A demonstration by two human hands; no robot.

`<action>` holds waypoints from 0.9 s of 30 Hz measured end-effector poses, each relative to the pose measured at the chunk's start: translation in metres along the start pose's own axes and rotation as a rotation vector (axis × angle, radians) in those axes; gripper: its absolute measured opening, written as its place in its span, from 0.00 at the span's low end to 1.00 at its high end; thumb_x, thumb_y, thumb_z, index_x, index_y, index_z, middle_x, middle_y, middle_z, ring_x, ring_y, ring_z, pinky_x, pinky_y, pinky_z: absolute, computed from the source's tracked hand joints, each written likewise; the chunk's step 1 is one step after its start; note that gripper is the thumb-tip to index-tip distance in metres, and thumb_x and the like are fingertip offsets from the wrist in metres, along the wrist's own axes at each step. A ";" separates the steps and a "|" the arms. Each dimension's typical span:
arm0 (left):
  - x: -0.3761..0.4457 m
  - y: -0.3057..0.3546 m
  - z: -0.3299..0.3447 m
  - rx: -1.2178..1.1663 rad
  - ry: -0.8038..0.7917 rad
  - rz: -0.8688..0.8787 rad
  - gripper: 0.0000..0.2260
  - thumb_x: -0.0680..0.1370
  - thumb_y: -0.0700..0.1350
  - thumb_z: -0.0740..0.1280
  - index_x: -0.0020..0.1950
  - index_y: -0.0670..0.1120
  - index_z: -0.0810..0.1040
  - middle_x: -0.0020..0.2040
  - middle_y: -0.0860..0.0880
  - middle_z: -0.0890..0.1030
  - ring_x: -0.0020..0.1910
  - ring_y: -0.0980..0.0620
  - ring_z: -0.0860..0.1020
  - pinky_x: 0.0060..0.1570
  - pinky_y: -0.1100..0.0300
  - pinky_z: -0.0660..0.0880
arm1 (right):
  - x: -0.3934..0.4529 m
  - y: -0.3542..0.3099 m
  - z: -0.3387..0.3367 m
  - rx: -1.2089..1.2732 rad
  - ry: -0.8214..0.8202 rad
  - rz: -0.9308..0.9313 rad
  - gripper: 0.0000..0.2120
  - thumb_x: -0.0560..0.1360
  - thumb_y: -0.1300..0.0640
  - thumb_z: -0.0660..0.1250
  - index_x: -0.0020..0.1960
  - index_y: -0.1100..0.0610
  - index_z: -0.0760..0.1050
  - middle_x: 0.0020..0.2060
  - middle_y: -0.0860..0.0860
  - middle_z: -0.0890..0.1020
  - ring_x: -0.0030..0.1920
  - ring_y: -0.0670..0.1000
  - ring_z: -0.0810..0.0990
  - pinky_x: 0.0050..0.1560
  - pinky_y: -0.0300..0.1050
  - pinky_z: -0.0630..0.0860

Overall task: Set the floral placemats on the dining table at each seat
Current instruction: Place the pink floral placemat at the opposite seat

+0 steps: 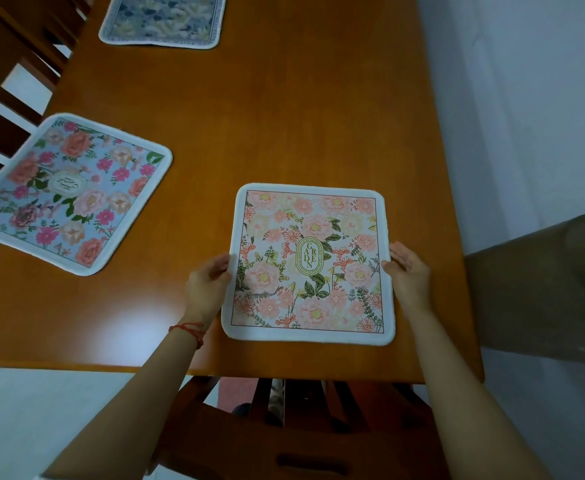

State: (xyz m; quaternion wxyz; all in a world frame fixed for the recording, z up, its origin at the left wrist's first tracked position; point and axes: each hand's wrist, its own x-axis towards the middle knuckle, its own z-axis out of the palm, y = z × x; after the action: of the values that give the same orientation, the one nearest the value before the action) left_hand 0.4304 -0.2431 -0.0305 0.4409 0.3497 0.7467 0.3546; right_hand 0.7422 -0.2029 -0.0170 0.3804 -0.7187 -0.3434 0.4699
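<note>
A peach floral placemat (308, 265) with "GARDEN" in a green oval lies flat on the wooden dining table (267, 133), close to its near edge. My left hand (208, 282) is at the mat's left edge, its curled fingers and thumb pinching the white border. My right hand (407, 271) is against the right edge, fingers fairly straight along the border and the thumb touching it. A blue and pink floral placemat (72, 192) lies at the table's left side. A third, blue-grey placemat (163, 20) lies at the far end.
A wooden chair (284, 427) is tucked under the near edge in front of me. More chairs (10, 81) stand along the left side. A white wall (526, 116) runs along the table's right side, and an olive-clad limb (544, 289) shows at the right.
</note>
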 end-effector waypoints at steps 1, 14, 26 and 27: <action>0.000 0.000 0.000 0.002 -0.002 0.006 0.14 0.76 0.34 0.63 0.61 0.41 0.77 0.55 0.46 0.79 0.54 0.45 0.76 0.59 0.43 0.74 | 0.000 0.001 0.000 -0.002 0.000 0.000 0.24 0.73 0.72 0.63 0.68 0.64 0.66 0.65 0.58 0.73 0.63 0.54 0.73 0.64 0.51 0.71; -0.002 0.003 -0.001 0.043 -0.006 0.038 0.14 0.75 0.34 0.63 0.60 0.41 0.77 0.55 0.43 0.80 0.52 0.45 0.77 0.57 0.44 0.75 | -0.001 0.002 0.000 -0.007 -0.011 0.015 0.25 0.72 0.72 0.64 0.68 0.63 0.66 0.65 0.58 0.73 0.64 0.55 0.73 0.64 0.54 0.71; -0.027 0.020 0.017 0.566 -0.101 0.362 0.18 0.77 0.38 0.63 0.67 0.39 0.69 0.66 0.39 0.72 0.65 0.39 0.69 0.63 0.46 0.68 | -0.027 -0.005 0.012 -0.604 -0.092 -0.375 0.21 0.76 0.61 0.63 0.69 0.60 0.66 0.66 0.57 0.71 0.68 0.56 0.67 0.67 0.49 0.64; -0.030 0.021 0.018 0.617 -0.092 0.408 0.19 0.76 0.38 0.64 0.67 0.38 0.70 0.66 0.39 0.73 0.65 0.39 0.69 0.63 0.45 0.68 | -0.031 -0.007 0.012 -0.657 -0.122 -0.414 0.22 0.77 0.59 0.62 0.70 0.60 0.64 0.67 0.56 0.70 0.69 0.55 0.64 0.68 0.48 0.62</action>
State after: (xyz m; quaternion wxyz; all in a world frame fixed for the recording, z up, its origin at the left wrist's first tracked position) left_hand 0.4615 -0.2535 -0.0072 0.2684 0.6233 0.7127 0.1775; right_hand 0.7197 -0.2236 -0.0017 0.1954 -0.6884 -0.6354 0.2902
